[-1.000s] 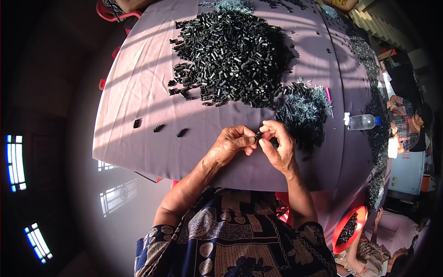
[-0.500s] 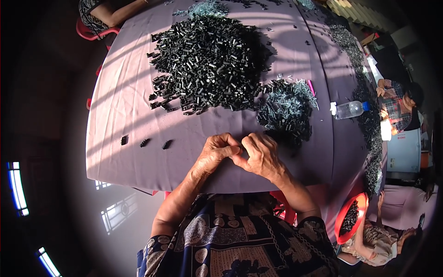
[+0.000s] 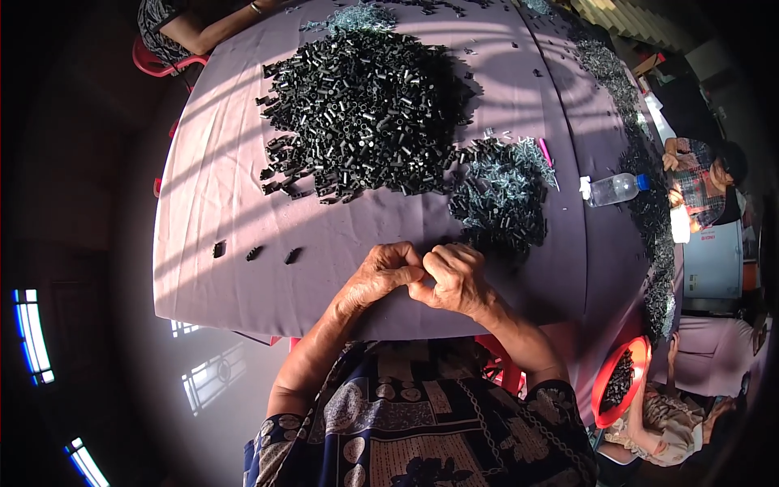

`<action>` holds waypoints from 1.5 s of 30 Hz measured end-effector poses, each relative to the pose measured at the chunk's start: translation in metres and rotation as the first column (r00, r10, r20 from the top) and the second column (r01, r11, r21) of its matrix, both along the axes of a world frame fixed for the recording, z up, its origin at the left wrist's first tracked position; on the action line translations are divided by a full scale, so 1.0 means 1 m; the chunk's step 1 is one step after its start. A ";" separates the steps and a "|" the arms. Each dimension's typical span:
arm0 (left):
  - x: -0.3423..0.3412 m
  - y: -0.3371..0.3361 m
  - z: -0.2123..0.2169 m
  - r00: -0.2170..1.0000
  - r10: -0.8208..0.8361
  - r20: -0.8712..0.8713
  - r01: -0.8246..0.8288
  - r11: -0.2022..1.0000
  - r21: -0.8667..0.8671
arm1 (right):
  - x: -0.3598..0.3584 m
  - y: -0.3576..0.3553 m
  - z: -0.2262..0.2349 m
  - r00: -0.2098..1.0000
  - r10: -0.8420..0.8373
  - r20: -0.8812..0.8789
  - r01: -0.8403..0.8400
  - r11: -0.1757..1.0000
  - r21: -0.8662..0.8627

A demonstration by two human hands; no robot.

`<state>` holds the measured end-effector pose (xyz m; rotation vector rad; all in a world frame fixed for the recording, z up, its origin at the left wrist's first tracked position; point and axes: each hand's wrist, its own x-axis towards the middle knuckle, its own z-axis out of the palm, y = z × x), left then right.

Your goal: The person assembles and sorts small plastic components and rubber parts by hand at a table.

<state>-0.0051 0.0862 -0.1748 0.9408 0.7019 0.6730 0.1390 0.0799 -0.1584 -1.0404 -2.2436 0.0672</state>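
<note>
My left hand (image 3: 380, 274) and my right hand (image 3: 456, 277) meet over the near edge of the table, fingertips touching. Both are closed in a pinch, and whatever lies between them is hidden by the fingers. Just beyond my right hand is a mixed heap of black pieces and clear bits (image 3: 503, 199). Farther off spreads a large pile of small black tubular pieces (image 3: 365, 114). To the left of my left hand, three black pieces lie apart in a row, the closest being a small black piece (image 3: 293, 255).
A pink cloth (image 3: 211, 183) covers the table. Right of the mixed heap lie a thin pink tool (image 3: 547, 152) and a clear bottle with a blue cap (image 3: 614, 190). A red basin (image 3: 600, 398) holds black pieces at lower right. Other people sit around the table.
My hands have shifted slightly down and the right fingers have curled in closer to the left. The person at the far left has moved an arm.
</note>
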 end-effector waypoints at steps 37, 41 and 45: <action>-0.066 -0.010 0.010 0.099 0.766 -0.635 0.061 0.632 0.772 | 0.071 0.024 0.009 0.877 -0.331 -0.347 0.072 0.807 -0.586; -0.033 -0.011 0.007 0.304 0.822 -0.482 0.099 0.476 0.874 | 0.083 0.020 0.006 0.846 -0.397 -0.357 0.150 0.819 -0.554; 0.004 -0.035 0.004 0.629 0.613 -0.478 0.304 0.372 0.877 | 0.073 0.011 0.005 0.918 -0.305 -0.252 0.168 0.877 -0.451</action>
